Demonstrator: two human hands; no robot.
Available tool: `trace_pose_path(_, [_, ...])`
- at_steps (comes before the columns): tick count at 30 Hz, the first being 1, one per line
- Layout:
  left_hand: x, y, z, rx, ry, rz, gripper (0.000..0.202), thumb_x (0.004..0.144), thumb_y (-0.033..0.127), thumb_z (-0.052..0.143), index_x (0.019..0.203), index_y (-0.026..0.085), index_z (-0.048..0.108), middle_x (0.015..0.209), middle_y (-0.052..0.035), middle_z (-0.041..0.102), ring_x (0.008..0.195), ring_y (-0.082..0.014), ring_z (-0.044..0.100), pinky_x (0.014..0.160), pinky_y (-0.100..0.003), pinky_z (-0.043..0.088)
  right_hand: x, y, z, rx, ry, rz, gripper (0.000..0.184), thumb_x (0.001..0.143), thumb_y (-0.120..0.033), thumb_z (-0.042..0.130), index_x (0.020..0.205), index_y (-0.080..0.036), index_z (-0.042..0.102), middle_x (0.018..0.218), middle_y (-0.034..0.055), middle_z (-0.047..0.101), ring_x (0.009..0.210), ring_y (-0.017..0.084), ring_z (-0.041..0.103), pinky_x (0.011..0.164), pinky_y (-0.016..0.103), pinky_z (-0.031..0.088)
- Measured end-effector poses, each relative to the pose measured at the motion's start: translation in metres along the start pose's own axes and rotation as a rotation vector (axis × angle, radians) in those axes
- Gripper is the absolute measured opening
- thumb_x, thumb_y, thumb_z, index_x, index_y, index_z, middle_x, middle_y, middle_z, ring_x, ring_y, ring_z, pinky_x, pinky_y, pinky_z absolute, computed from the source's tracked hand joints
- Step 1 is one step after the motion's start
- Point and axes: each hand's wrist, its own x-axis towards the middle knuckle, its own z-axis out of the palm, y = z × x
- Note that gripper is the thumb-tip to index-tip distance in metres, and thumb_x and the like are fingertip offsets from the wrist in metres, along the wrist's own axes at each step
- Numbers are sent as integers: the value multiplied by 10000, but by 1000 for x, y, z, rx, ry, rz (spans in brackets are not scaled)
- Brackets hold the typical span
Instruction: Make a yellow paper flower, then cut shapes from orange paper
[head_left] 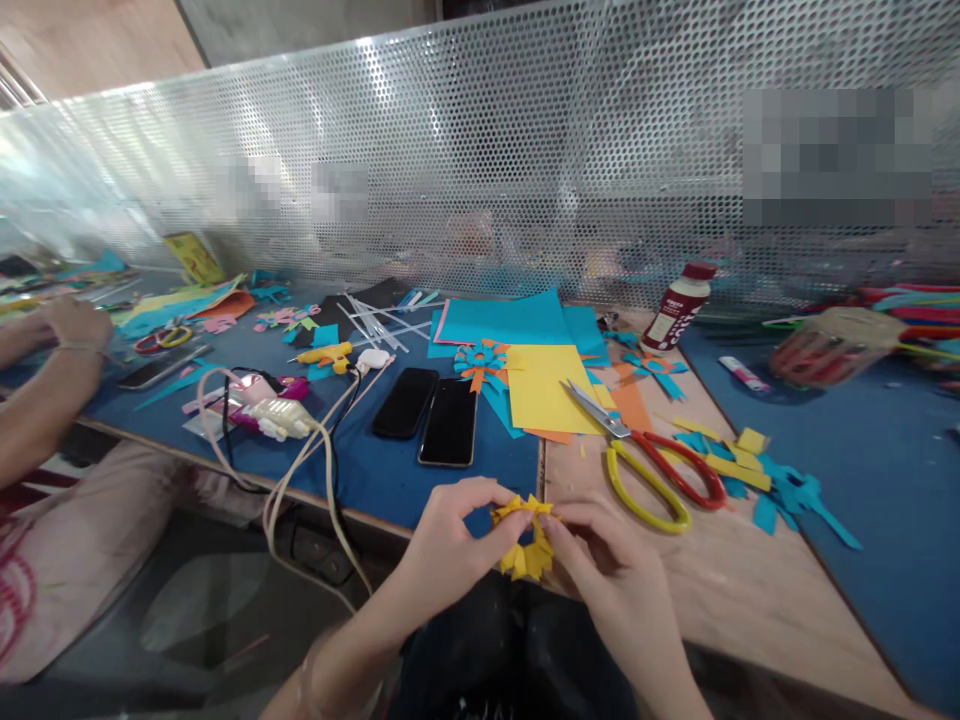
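Note:
Both my hands pinch a small yellow fringed paper flower (526, 540) just at the table's front edge. My left hand (457, 545) grips its left side with thumb and fingers closed. My right hand (600, 560) holds its right side, fingers curled round the cut strips. Directly beyond them lie scissors with red and yellow handles (649, 465) on the wooden tabletop (750, 580), blades resting on a yellow paper sheet (544, 390).
Two black phones (431, 415), a glue gun (281, 415) with trailing cords, blue and orange paper sheets and scraps, a blue-orange paper flower (480, 362), a white bottle (677, 307) and a glue stick (742, 373) cover the table. A perforated metal screen (480, 150) stands behind. Another person's arm (45, 370) rests at left.

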Motion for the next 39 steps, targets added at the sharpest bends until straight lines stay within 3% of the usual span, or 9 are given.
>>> trace_pose_path(6, [4,0,-3,13,-84,-24,172,815,301,616,727,174,692,745,-17,714,855,-188,659,864,-272,459,0,-8,-1,-215,39,-173,100,876,-164,576,794,-201,617,823,23,624,746,131,600,656,192,483])
trace_pose_path(8, [5,-1,-3,4,-105,-30,182,825,306,603,737,175,696,748,-16,710,846,-186,653,833,-264,463,-1,-11,-1,-239,30,-179,110,883,-166,563,790,-196,612,810,25,617,734,129,596,636,188,479])
trace_pose_path(13, [7,-5,-1,-112,-143,-102,195,829,330,601,799,158,686,805,-31,700,758,-161,630,699,-229,474,0,-11,1,-192,30,-73,106,891,-205,567,792,-202,604,765,4,590,663,116,569,586,194,458])
trace_pose_path(17, [6,-7,-1,-167,-140,-95,199,835,329,600,893,154,675,839,-42,688,784,-159,613,720,-227,475,0,-4,3,-100,53,-2,137,896,-242,565,767,-200,584,747,3,569,663,123,562,588,215,452])
trace_pose_path(23, [7,-7,0,-160,-143,-79,193,872,297,545,810,156,662,793,-30,685,742,-144,609,688,-214,454,2,6,6,-32,26,87,113,879,-304,586,924,-201,605,880,43,597,742,157,579,623,250,484])
trace_pose_path(27, [8,-5,1,-104,-124,-52,150,855,281,562,832,161,648,812,-27,676,761,-148,608,706,-222,455,4,8,8,3,-1,146,134,871,-329,595,846,-201,624,879,50,610,798,180,592,628,251,484])
trace_pose_path(31, [8,-5,1,-109,-124,-51,157,830,283,596,924,163,633,873,-39,669,831,-162,606,756,-233,459,5,11,5,56,35,188,156,868,-342,605,821,-194,623,807,34,608,723,165,578,621,253,471])
trace_pose_path(39, [10,-15,6,-189,-137,-96,203,867,292,536,721,151,547,693,1,568,671,-111,521,638,-203,403,11,23,11,72,69,224,215,864,-380,602,784,-182,628,752,23,588,667,155,567,566,246,462])
